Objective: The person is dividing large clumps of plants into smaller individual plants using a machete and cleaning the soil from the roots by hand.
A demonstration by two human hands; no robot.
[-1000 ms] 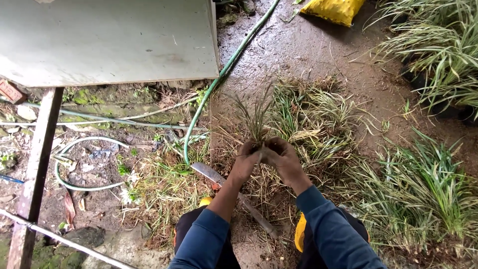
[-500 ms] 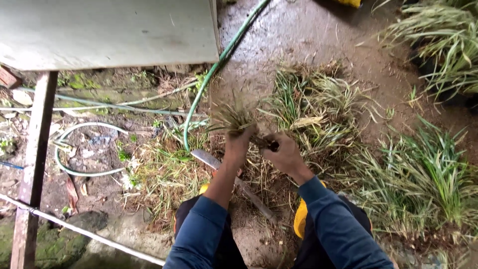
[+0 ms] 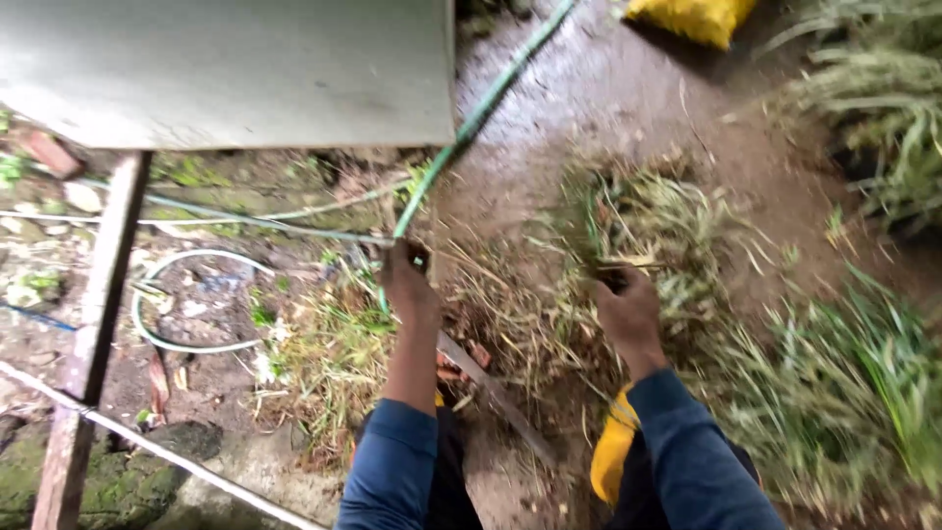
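The hands were spread well apart: the left hand (image 3: 407,280) reached beside the green rubber hose (image 3: 461,137), grip unclear through blur; the right hand (image 3: 626,306) clutched the pile of striped green grass clumps (image 3: 653,221).

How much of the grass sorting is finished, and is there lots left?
Some is done: a loose heap of grass lies under the left hand. The right hand reaches into the middle pile. A big green clump at right lies untouched, so plenty seems left.

Wet concrete ground (image 3: 608,98) is gleaming beside a glossy green rubber hose (image 3: 481,108); a matt grey board (image 3: 226,69) is resting on a rough, weathered wooden post (image 3: 93,334)
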